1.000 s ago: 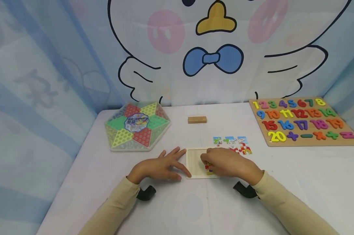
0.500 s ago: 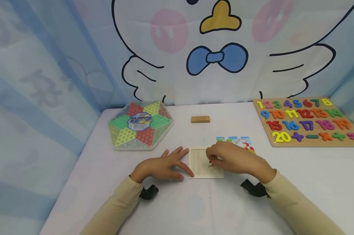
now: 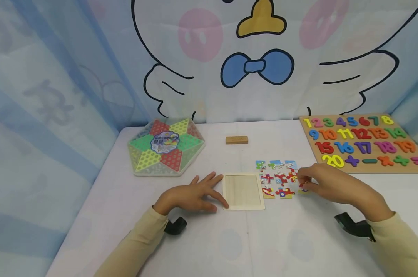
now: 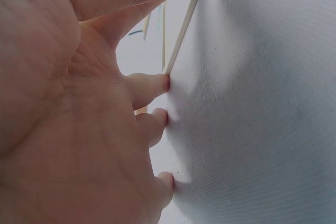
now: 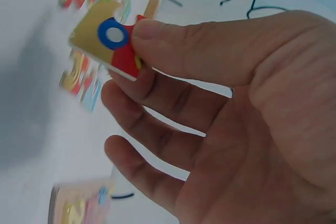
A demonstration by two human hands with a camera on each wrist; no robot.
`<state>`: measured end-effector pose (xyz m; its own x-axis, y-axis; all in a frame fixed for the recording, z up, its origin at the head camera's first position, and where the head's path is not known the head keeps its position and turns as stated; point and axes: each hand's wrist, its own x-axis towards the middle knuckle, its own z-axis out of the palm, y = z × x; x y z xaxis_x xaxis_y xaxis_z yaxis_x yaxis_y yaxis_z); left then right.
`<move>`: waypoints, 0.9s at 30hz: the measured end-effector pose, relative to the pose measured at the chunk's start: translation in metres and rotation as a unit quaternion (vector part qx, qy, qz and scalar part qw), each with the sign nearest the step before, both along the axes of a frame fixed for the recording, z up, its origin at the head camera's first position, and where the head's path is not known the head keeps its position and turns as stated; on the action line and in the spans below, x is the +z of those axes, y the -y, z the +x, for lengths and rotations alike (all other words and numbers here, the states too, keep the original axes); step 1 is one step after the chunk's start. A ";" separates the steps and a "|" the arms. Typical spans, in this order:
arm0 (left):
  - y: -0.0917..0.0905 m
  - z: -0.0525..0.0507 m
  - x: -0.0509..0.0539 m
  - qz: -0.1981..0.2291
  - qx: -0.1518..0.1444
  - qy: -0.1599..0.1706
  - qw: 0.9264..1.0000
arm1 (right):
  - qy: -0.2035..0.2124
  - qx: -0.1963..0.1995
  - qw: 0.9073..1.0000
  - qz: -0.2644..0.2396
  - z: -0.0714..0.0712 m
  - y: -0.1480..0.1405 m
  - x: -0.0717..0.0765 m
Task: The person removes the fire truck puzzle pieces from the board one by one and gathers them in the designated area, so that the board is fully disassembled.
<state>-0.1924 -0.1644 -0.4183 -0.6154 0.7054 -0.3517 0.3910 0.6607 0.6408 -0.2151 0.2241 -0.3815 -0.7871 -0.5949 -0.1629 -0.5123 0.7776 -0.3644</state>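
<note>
My right hand pinches a jigsaw piece between thumb and fingers, printed yellow and red with a blue ring. It is held at the right end of several loose jigsaw pieces, laid out in rows on the table. To their left lies a pale wooden puzzle frame with nothing inside it. My left hand rests with spread fingers against the frame's left side. In the left wrist view, fingertips touch the frame's edge and the white cloth.
A hexagonal Chinese checkers box lies at the back left. A small wooden block sits behind the frame. At the back right is a wooden number board. A printed curtain hangs behind the table.
My right hand has lifted the jigsaw piece out of the frame and carried it right, uncovering the frame and the loose pieces. The left hand has stayed in place.
</note>
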 end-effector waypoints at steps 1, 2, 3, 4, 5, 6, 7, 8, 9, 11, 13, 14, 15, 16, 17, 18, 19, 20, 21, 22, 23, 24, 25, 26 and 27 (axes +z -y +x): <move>0.000 0.000 0.000 -0.001 0.000 -0.001 1.000 | 0.006 -0.006 1.000 0.006 -0.001 -0.004 -0.001; 0.000 0.000 0.000 0.000 0.000 -0.002 1.000 | 0.012 -0.008 1.000 0.010 -0.001 -0.007 -0.003; 0.000 0.000 0.001 0.000 0.000 -0.003 1.000 | 0.017 -0.008 1.000 0.013 -0.002 -0.010 -0.005; 0.000 0.000 0.001 0.001 0.001 -0.003 1.000 | 0.021 -0.006 1.000 0.014 -0.003 -0.011 -0.006; 0.000 0.000 0.001 0.001 0.001 -0.004 1.000 | 0.026 -0.005 1.000 0.015 -0.003 -0.011 -0.008; 0.001 0.001 0.001 0.001 0.001 -0.004 1.000 | 0.029 -0.002 0.999 0.016 -0.004 -0.010 -0.009; 0.001 0.001 0.001 0.002 0.002 -0.004 1.000 | 0.030 0.001 0.999 0.015 -0.004 -0.009 -0.011; 0.001 0.001 0.001 0.002 0.002 -0.003 1.000 | 0.030 0.005 0.999 0.013 -0.005 -0.009 -0.012; 0.000 0.001 0.001 0.002 0.003 -0.002 1.000 | 0.030 0.005 0.999 0.012 -0.005 -0.008 -0.014; 0.000 0.000 0.001 0.003 0.003 0.001 1.000 | 0.029 0.002 1.000 0.011 -0.005 -0.007 -0.016; -0.001 0.000 0.001 0.002 0.004 0.003 1.000 | 0.014 -0.003 1.000 0.010 -0.005 -0.007 -0.018; -0.001 0.000 0.002 0.001 0.004 0.003 1.000 | 0.003 -0.004 1.000 0.010 -0.005 -0.006 -0.019; -0.001 0.000 0.002 0.000 0.004 0.003 1.000 | -0.008 -0.004 1.000 0.009 -0.005 -0.006 -0.020; -0.001 0.000 0.002 -0.001 0.004 0.003 1.000 | -0.020 -0.004 1.000 0.009 -0.005 -0.005 -0.022; -0.002 0.000 0.002 -0.003 0.005 0.003 1.000 | -0.034 -0.003 0.999 0.008 -0.005 -0.004 -0.023; -0.002 0.000 0.002 -0.004 0.006 0.004 1.000 | -0.048 -0.002 0.999 0.008 -0.005 -0.004 -0.024; -0.002 0.000 0.002 -0.005 0.007 0.005 1.000 | -0.058 0.000 0.998 0.008 -0.005 -0.003 -0.025; -0.002 0.000 0.003 -0.006 0.009 0.006 1.000 | -0.067 0.002 0.998 0.007 -0.005 -0.002 -0.026; -0.002 0.000 0.003 -0.007 0.009 0.007 1.000 | -0.075 0.003 0.997 0.006 -0.005 -0.002 -0.027; -0.002 0.000 0.003 -0.007 0.009 0.008 1.000 | -0.082 0.004 0.997 0.006 -0.005 -0.002 -0.027; -0.002 0.000 0.003 -0.007 0.010 0.008 1.000 | -0.086 0.005 0.996 0.005 -0.005 -0.002 -0.028; -0.001 0.000 0.003 -0.007 0.009 0.007 1.000 | -0.089 0.005 0.996 0.004 -0.005 -0.001 -0.029; -0.001 0.000 0.003 -0.006 0.008 0.006 1.000 | -0.090 0.005 0.996 0.004 -0.005 -0.001 -0.029; -0.002 0.000 0.002 -0.005 0.007 0.005 1.000 | -0.090 0.005 0.996 0.004 -0.005 -0.001 -0.029; -0.002 0.000 0.002 -0.005 0.006 0.004 1.000 | -0.090 0.004 0.996 0.004 -0.005 -0.001 -0.029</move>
